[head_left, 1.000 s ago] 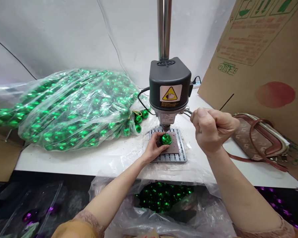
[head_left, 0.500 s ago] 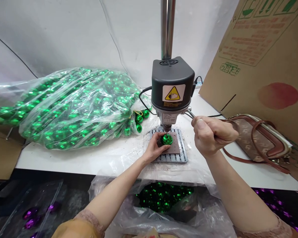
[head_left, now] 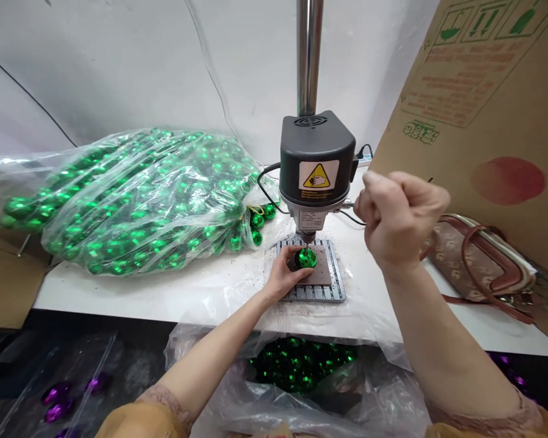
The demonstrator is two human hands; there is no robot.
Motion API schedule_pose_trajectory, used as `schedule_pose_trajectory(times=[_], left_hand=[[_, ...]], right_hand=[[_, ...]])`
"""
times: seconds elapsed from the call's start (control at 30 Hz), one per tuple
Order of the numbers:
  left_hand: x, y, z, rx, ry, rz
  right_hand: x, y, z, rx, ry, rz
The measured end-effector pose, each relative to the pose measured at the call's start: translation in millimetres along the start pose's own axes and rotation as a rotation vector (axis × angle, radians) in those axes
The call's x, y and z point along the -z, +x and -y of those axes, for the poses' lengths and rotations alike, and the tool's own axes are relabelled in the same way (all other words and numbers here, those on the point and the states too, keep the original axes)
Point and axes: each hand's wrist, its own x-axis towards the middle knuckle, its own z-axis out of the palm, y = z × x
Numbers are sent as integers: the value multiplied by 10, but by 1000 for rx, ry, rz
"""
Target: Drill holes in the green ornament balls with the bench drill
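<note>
My left hand [head_left: 287, 272] pinches a shiny green faceted ball [head_left: 307, 259] between thumb and fingers, on a brown board [head_left: 322, 274] over the slotted metal base [head_left: 338, 293]. Right above the ball is the chuck [head_left: 307, 236] of a small bench drill press [head_left: 317, 161] with a black motor cover and a yellow warning label. Whether the bit touches the ball I cannot tell. My right hand [head_left: 399, 216] is closed round the drill press lever [head_left: 348, 205], of which only a short metal length shows beside the fist.
A large clear bag of green balls [head_left: 155, 201] fills the table's left side, with several loose ones by its mouth. Below the table edge, an open plastic bag [head_left: 228, 389] holds more green balls. A handbag [head_left: 484, 258] and a tall cardboard box [head_left: 479, 134] stand at right.
My right hand has risen and shifted slightly right, swinging the lever up. My left hand stays in place with the green ball.
</note>
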Motion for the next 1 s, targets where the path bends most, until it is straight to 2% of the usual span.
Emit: schedule_pose_trajectory(times=[0.1, 0.17, 0.2, 0.27, 0.33, 0.4, 0.47, 0.6, 0.67, 0.73, 0.8, 0.87, 1.0], left_hand=[[-9, -179, -129, -54, 171, -134], [-8, -423, -213, -139, 283, -102], [-5, -570, -247, -198, 329, -15], [11, -856, -296, -333, 434, 252], [49, -1045, -320, -436, 560, 469], [127, -1053, -329, -477, 639, 535], [257, -856, -331, -444, 681, 458], [630, -83, -261, -275, 924, 169], [811, 296, -167, -215, 981, 115], [949, 573, -59, -151, 1012, 96], [1036, 733, 22, -84, 1026, 93], [1079, 793, 44, -39, 1014, 91], [1040, 701, -65, -66, 916, 55]], right_hand=[[-59, 203, 49, -93, 14, 42], [-64, 250, 38, -95, 19, 49], [-61, 253, 29, -84, 17, 49], [-52, 238, 15, -63, 14, 46], [-48, 221, 11, -58, 18, 47], [-48, 213, 15, -60, 23, 43], [-47, 212, 19, -56, 20, 43], [-41, 207, 14, -30, 7, 58], [-39, 202, 12, -29, 4, 56], [-41, 197, 13, -42, 8, 42], [-45, 195, 16, -55, 17, 27], [-47, 193, 16, -55, 20, 23], [-48, 188, 11, -56, 20, 24]])
